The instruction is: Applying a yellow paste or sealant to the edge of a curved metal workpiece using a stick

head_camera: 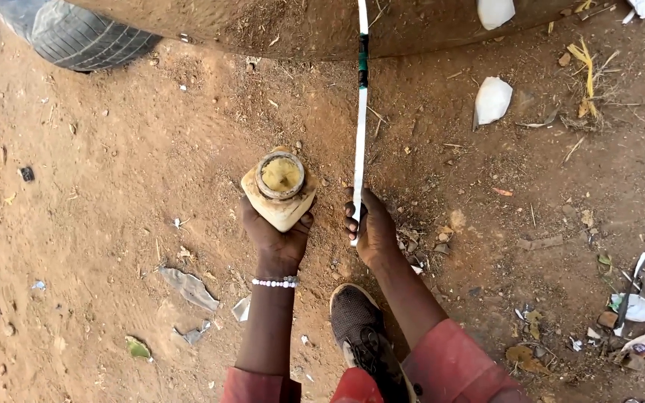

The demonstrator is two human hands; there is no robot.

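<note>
Nearest the camera, a dark shoe (360, 328) stands on the dirt ground (113, 194) between the two forearms, just below the right hand. Red sleeves (449, 366) cover both arms close to the bottom edge. A white bead bracelet (275, 282) circles the left wrist.

The left hand (276, 239) is wrapped around the bottom of a cream plastic bottle (279, 195), holding it from underneath with fingers curled up on both sides. The bottle's round mouth faces the camera and shows yellowish contents inside. Just to its right, the right hand (371, 227) is clenched around the lower end of a thin white rod (360, 127). The rod runs straight away from the hand toward the top of the view, with a dark green band partway along it. Bottle and rod sit side by side, near each other but not touching.

Flat grey scraps (189, 287) lie on the dirt left of the left forearm. Right of the right hand, small stones, dry leaves and bits of rubbish (640, 313) are scattered. Farther out beyond the hands, a white shard (492, 99) lies right of the rod, and a tyre (76, 33) sits at the far left.
</note>
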